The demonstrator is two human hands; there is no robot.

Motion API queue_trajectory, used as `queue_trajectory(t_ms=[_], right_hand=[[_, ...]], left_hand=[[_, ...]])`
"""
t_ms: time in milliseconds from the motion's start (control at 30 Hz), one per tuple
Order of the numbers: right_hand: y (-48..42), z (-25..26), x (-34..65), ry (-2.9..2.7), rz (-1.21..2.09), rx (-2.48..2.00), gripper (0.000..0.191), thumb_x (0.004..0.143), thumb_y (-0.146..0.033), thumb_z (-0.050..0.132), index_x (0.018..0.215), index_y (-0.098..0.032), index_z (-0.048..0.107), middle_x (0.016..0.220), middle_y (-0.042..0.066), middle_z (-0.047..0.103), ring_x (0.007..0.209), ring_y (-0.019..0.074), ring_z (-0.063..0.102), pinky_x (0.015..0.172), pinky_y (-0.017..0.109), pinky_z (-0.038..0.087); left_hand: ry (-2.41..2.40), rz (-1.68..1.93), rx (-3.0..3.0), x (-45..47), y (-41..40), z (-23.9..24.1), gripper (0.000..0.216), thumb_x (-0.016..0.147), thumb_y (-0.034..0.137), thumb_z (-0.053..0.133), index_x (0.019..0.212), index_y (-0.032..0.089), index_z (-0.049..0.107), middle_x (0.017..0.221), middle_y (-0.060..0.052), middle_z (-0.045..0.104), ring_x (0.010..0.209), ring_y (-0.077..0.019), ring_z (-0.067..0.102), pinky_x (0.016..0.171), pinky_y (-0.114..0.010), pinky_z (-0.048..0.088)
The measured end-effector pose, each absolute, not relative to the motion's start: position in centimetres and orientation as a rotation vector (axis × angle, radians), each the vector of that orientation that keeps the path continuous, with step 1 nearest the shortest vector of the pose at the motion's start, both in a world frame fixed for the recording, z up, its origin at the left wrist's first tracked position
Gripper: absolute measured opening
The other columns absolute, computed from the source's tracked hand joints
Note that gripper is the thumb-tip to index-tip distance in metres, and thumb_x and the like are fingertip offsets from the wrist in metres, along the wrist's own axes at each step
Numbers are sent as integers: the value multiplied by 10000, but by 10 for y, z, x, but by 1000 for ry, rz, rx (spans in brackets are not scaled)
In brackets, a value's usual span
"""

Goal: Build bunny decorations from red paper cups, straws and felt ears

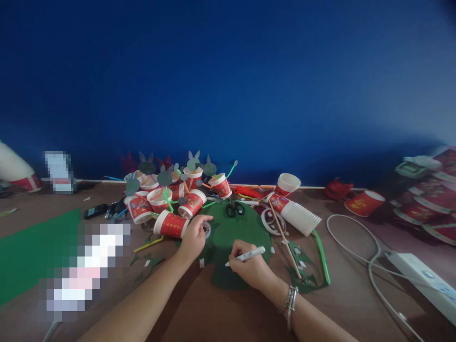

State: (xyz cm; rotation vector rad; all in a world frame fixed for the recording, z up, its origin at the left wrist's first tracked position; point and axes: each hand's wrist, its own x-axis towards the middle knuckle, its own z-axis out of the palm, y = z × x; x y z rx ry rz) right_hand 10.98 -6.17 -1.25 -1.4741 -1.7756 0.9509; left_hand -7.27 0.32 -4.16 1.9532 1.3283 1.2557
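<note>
My right hand (249,266) grips a white marker (251,253) lettered "Acrylic". Its tip points left, at the lower part of a dark green sheet (245,228); whether it touches the sheet I cannot tell. My left hand (195,237) is at the sheet's left side with the index finger stretched out. Beside that hand lie a red paper cup (173,224) on its side and a small white ring (206,230), partly covered by the fingers. Black-handled scissors (234,209) rest on the far part of the green sheet.
Several red cups with pipe cleaners and grey animal-head cutouts (165,178) crowd the back left. To the right lie a cup stack (295,214), a wooden stick (285,237), green scraps (306,278) and a power strip (423,280) with its cable. Another green sheet (39,251) lies left.
</note>
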Motion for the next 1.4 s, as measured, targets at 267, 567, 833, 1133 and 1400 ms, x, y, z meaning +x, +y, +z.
queue_trajectory(t_ms=[267, 567, 833, 1133, 1400], right_hand=[[-62, -10, 110, -1780, 992, -1476, 145, 630, -111, 495, 523, -197, 448, 462, -43, 510, 470, 102, 438, 451, 202, 278], [-62, -10, 109, -1781, 1020, -1466, 146, 629, -116, 487, 517, -197, 441, 462, -41, 513, 462, 99, 430, 447, 201, 280], [-57, -12, 112, -1630, 1185, -1459, 103, 609, -160, 468, 521, -201, 432, 436, -43, 512, 434, 89, 437, 431, 192, 293], [-51, 7, 142, -1537, 1780, -1522, 98, 564, -186, 464, 491, -191, 399, 386, -87, 422, 304, 56, 444, 296, 138, 211], [-45, 3, 154, -1470, 1954, -1394, 122, 604, -202, 494, 499, -183, 433, 390, -67, 467, 314, 54, 423, 299, 140, 237]], left_hand=[[1339, 1249, 1956, -72, 4, -43, 402, 726, 19, 345, 978, 175, 617, 1013, -59, 669, 988, -172, 610, 913, -327, 474], [1337, 1227, 1970, -73, 3, -40, 402, 726, 16, 344, 987, 165, 611, 1019, -72, 665, 998, -177, 603, 920, -338, 469], [1352, 1235, 1959, -72, 3, -43, 409, 717, 0, 348, 990, 158, 608, 1013, -72, 666, 985, -176, 607, 905, -337, 477], [1397, 1288, 1922, -75, 5, -43, 508, 640, -60, 333, 1004, 174, 599, 993, -57, 642, 928, -162, 609, 878, -326, 485], [1377, 1264, 1914, -76, 8, -46, 490, 637, -57, 334, 965, 173, 617, 992, -57, 650, 967, -173, 601, 913, -340, 464]])
